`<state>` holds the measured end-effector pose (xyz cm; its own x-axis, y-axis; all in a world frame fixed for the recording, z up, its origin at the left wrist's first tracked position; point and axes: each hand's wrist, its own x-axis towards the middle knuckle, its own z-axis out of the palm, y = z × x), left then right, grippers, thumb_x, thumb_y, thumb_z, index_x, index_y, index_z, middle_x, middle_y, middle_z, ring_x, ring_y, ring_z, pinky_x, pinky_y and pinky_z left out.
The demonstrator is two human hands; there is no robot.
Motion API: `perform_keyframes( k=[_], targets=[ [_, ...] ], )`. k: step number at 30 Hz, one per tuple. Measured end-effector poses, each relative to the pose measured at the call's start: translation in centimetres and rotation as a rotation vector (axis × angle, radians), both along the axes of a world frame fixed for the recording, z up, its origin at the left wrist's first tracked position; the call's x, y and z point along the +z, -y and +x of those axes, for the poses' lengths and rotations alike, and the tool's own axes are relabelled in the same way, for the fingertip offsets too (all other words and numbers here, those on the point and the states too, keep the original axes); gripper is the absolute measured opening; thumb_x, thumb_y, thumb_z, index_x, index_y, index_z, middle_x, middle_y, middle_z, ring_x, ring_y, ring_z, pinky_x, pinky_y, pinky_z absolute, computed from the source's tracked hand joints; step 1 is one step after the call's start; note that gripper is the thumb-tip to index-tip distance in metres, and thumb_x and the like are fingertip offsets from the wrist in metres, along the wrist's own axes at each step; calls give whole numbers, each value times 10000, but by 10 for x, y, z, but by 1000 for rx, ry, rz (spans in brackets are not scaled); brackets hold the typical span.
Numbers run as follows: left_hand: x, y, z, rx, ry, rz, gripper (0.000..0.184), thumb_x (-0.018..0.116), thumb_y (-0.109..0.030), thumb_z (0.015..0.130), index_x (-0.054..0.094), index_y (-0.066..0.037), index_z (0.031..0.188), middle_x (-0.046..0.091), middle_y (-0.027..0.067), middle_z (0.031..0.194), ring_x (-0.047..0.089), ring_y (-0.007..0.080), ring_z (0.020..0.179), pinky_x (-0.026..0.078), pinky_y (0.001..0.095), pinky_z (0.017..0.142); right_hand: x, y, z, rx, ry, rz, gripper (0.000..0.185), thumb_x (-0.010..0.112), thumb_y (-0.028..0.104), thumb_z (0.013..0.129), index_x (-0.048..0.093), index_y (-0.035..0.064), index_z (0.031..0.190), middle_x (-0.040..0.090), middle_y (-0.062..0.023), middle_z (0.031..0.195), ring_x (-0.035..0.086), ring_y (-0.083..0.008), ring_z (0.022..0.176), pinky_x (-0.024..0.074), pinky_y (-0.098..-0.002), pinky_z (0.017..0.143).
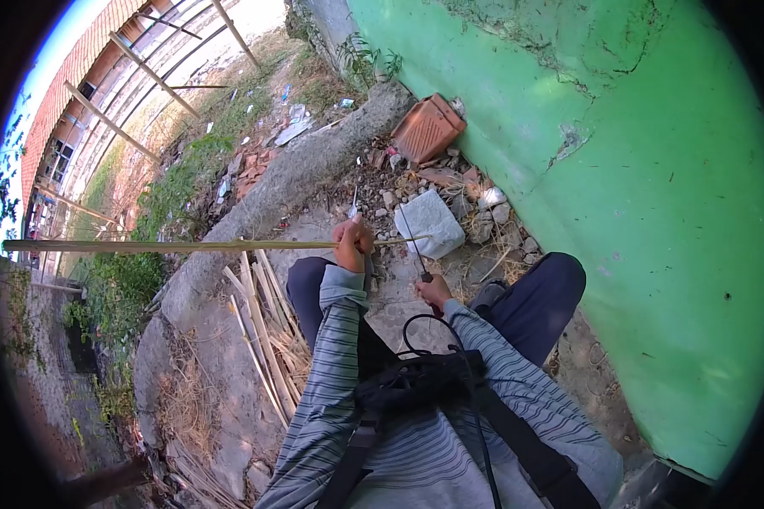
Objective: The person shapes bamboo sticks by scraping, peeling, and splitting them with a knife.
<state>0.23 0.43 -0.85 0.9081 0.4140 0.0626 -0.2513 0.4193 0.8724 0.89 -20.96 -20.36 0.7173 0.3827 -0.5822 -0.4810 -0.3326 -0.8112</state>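
Observation:
My left hand (352, 243) is closed around a long bamboo strip (144, 247), which reaches far out to the left. A short end of the strip sticks out to the right of that hand, over the near part of a whitish stone block (437, 219). My right hand (435, 293) grips the dark handle of a long-bladed knife (412, 233). Its thin blade points away from me and crosses the strip's short end; whether they touch I cannot tell. Several split bamboo strips (263, 327) lie on the ground beside my left knee.
A green wall (645, 220) with peeling plaster rises close on the right. Orange roof tiles (429, 129) lean against its foot, with rubble (480, 216) below. A raised concrete edge (255, 199) curves along the left. Bamboo poles (136, 64) stand farther off.

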Motion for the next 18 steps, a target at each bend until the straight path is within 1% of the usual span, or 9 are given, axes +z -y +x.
perform_keyframes(
  k=[1,2,4,7,8,10,12,14,18],
  targets=[
    [3,1,-1,7,-8,5,479,590,-280,959,325,-156,580,276,-25,487,259,114,397,177,316,431,-6,6,2,-54,-194,-61,204,676,175,826,578,32,718,518,-22,557,480,-120,416,373,-296,377],
    [5,1,-3,13,-21,11,480,590,-285,959,325,-157,579,283,-24,487,265,114,400,179,317,430,-24,15,5,-51,-192,-56,204,676,175,826,578,32,718,518,-22,557,480,-120,416,373,-296,377],
    [-2,0,-2,15,-21,31,474,587,-284,957,328,-155,581,287,-22,486,267,114,402,180,317,430,-67,30,9,-115,-305,-171,200,677,163,815,602,13,706,547,-37,552,479,-132,377,386,-307,362],
    [-2,-1,0,20,-21,49,472,570,-281,965,336,-147,578,312,-18,485,268,101,412,183,313,428,-48,21,1,-188,-293,-101,177,668,123,839,544,22,762,487,-9,550,455,-111,396,365,-274,364],
    [-1,0,0,22,-22,50,476,554,-278,976,342,-139,573,332,-16,484,266,87,418,185,308,425,-41,17,0,-188,-292,-104,177,668,123,839,544,22,762,487,-9,550,455,-111,396,365,-274,364],
    [1,-1,1,-4,-15,56,469,551,-274,976,343,-137,578,333,-18,489,268,83,423,182,305,426,-27,9,0,-150,-240,21,195,673,113,848,530,26,748,500,-11,564,453,-105,398,361,-263,365],
    [2,0,0,-29,-15,61,462,547,-270,976,345,-135,583,333,-20,494,270,79,428,179,301,427,-9,1,3,-100,-189,30,193,679,134,862,541,43,763,498,1,569,447,-89,408,348,-253,366],
    [5,0,-1,-63,-4,56,444,537,-254,974,349,-130,591,340,-23,497,268,74,429,174,295,429,5,-6,7,-21,-114,169,179,672,132,821,573,47,698,526,-11,552,458,-100,388,342,-273,358],
    [6,-1,-2,-86,-1,45,425,533,-232,968,354,-126,597,335,-29,500,266,74,429,173,292,429,3,-6,8,-40,-140,177,197,676,138,818,574,57,670,521,-7,546,442,-92,388,329,-269,356]
  ],
)
